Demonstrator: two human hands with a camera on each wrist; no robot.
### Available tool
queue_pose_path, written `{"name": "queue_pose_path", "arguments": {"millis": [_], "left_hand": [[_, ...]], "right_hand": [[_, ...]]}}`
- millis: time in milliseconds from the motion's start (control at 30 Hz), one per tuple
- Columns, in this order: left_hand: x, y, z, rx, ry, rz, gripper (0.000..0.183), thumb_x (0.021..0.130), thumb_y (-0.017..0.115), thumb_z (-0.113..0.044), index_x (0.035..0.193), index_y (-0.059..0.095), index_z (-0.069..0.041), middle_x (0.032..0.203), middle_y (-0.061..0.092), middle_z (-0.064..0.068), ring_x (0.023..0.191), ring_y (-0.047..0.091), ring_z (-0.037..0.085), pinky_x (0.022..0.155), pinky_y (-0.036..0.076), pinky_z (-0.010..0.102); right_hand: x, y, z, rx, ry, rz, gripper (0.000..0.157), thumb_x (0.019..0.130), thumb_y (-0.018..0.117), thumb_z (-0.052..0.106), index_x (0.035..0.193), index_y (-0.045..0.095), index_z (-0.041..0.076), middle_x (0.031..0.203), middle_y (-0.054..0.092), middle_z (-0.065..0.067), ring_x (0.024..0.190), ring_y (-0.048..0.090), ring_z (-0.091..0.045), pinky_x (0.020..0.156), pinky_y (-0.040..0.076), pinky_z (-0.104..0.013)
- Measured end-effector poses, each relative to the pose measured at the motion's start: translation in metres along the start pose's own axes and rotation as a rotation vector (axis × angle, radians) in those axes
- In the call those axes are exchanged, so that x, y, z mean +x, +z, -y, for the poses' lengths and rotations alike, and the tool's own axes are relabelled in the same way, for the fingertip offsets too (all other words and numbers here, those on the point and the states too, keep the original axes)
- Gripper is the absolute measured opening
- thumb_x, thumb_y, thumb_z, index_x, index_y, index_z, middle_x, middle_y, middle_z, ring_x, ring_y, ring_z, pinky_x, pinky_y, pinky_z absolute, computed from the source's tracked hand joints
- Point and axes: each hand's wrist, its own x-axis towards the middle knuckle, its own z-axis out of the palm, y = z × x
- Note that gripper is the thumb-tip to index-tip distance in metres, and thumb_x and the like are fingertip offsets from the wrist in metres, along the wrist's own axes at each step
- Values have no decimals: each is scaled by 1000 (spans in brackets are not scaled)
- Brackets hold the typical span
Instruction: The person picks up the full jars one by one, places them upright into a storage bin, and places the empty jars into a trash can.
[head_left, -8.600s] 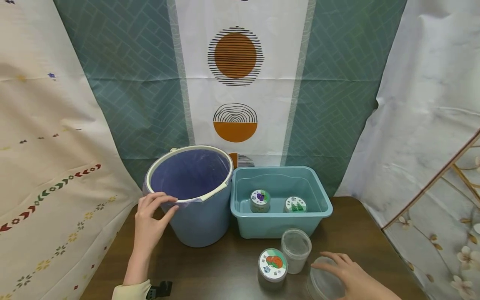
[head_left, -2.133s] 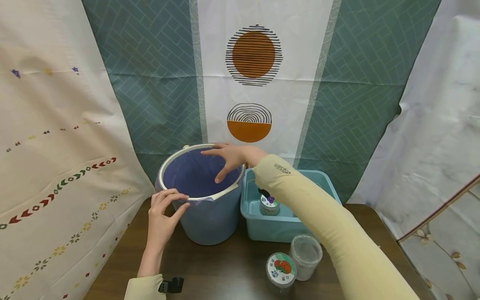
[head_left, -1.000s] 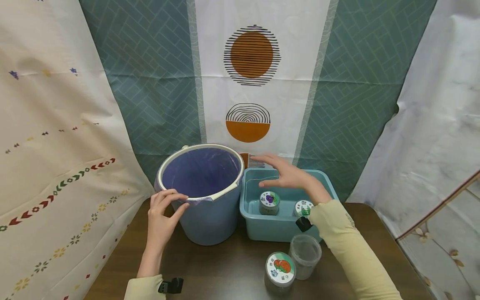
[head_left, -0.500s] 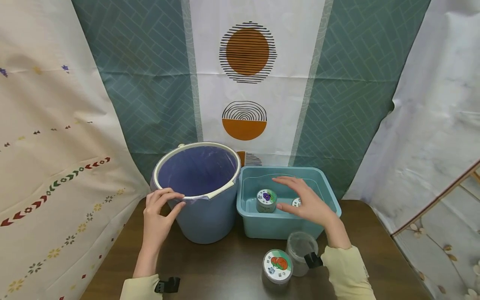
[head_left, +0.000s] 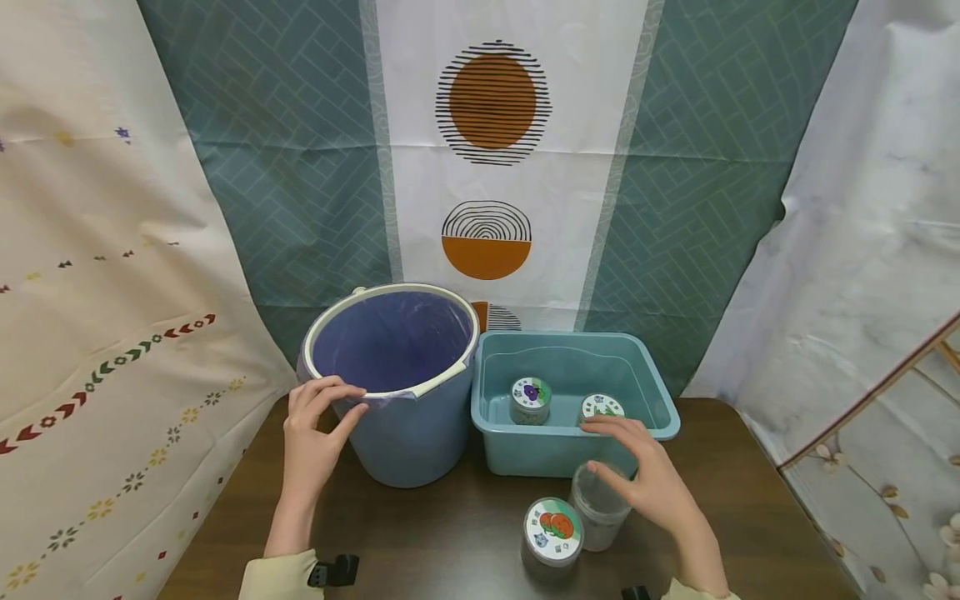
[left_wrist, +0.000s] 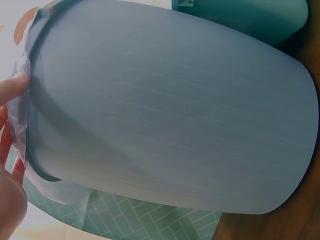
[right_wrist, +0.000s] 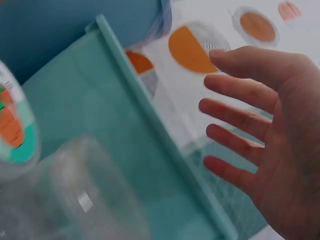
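My left hand [head_left: 313, 433] pinches the front left rim of a blue bucket [head_left: 408, 454], where a thin purple bag liner [left_wrist: 19, 112] folds over the edge. Above the table, my right hand [head_left: 654, 479] has its fingers spread and holds nothing; in the head view it overlaps the edge of a clear empty-looking jar [head_left: 597, 517]. Beside that jar stands another jar with a tomato-picture lid [head_left: 552, 533]. A teal basin [head_left: 570, 454] behind them holds a jar with a purple-fruit lid [head_left: 530, 402] and a jar with a green-picture lid [head_left: 600, 407], partly hidden by my fingertips.
Bucket and basin stand side by side on the dark wooden table [head_left: 420, 542]. Patterned cloths hang behind and on both sides, the green and white one [head_left: 487, 183] close behind the basin.
A clear jar beneath my right hand earliest is gone from the table. That hand went over the bucket, then came back right and down toward the other clear jar. My left hand stayed at the rim.
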Motion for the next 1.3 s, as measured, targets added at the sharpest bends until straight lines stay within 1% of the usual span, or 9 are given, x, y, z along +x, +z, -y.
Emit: {"name": "queue_pose_path", "arguments": {"millis": [100,167,233,300,533,667,800,1000,1300], "left_hand": [[0,1,0,2,-1,-2,35,66,84,11,93,76,-10,102,64,10,107,41,3,94,28,22],[0,0,0,4,2,-5,35,66,84,11,93,76,-10,102,64,10,107,41,3,94,28,22],[1,0,0,0,-7,0,33,67,84,10,93,76,-10,102,64,10,107,41,3,94,28,21],[1,-1,0,-1,-14,4,33,67,84,9,93,76,-10,102,64,10,107,41,3,95,28,21],[1,1,1,-9,-16,8,33,67,84,9,93,76,-10,102,64,10,107,42,4,94,28,21],[1,1,0,-10,-25,7,32,67,84,8,93,76,-10,102,64,10,108,42,3,95,28,21],[0,1,0,-11,-37,3,32,68,84,8,92,76,-10,102,64,10,108,41,2,95,28,21],[-1,1,0,-24,-32,0,31,67,84,9,92,76,-8,100,64,12,107,43,3,95,28,21],[-1,2,5,-8,-17,-16,33,65,83,13,91,75,-6,99,64,12,106,42,3,95,27,20]], "right_hand": [[-15,5,-6,-44,63,-8,46,81,81,17,124,65,23,132,61,4,124,48,-8,106,34,-25],[-21,10,-10,-72,99,5,47,81,81,19,125,65,26,133,60,6,122,47,-7,98,43,-35],[-25,14,-13,-83,120,21,48,81,81,20,125,64,29,133,60,6,122,46,-7,95,45,-44],[-28,19,-16,-83,134,32,49,81,82,20,125,64,29,132,61,6,121,46,-8,94,46,-48],[-41,34,-24,-81,185,95,48,80,81,26,125,66,16,133,61,-6,122,49,-29,93,46,-58],[-44,38,-26,-80,208,117,53,78,82,28,126,65,17,135,58,-10,123,48,-32,93,45,-59],[-44,38,-26,-147,210,138,62,73,86,33,130,63,19,136,58,-9,121,50,-31,91,46,-59],[-40,32,-23,-279,173,180,72,64,91,30,131,63,23,133,61,-4,108,50,-23,79,43,-44],[-31,24,-24,-358,121,283,70,62,89,30,127,64,22,126,63,-1,105,51,-20,88,49,-45]]}}
